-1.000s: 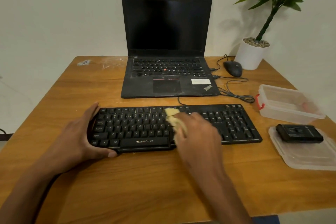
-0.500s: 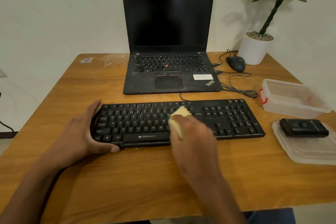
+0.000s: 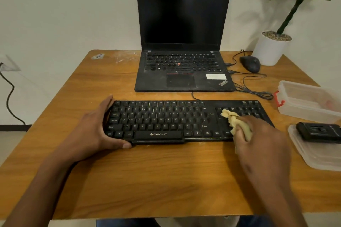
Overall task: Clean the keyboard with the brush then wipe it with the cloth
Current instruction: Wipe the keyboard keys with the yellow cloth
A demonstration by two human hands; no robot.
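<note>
Head view, right hand point(image 3: 262, 143) half-covering cloth point(image 3: 229, 116)

Plain off-white wall point(image 3: 73, 5) behind far edge of wooden surface point(image 3: 166, 180). Dark skirting point(image 3: 14, 127) low beyond left edge, black cable point(image 3: 9, 97) hanging, perhaps from socket point(image 3: 10, 65). Pale floor point(image 3: 11, 145) below.

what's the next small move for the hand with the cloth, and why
Probably slide the right hand rightward so the cloth wipes the number pad: the cloth sits just left of it, and the left hand holds the keyboard.
</note>
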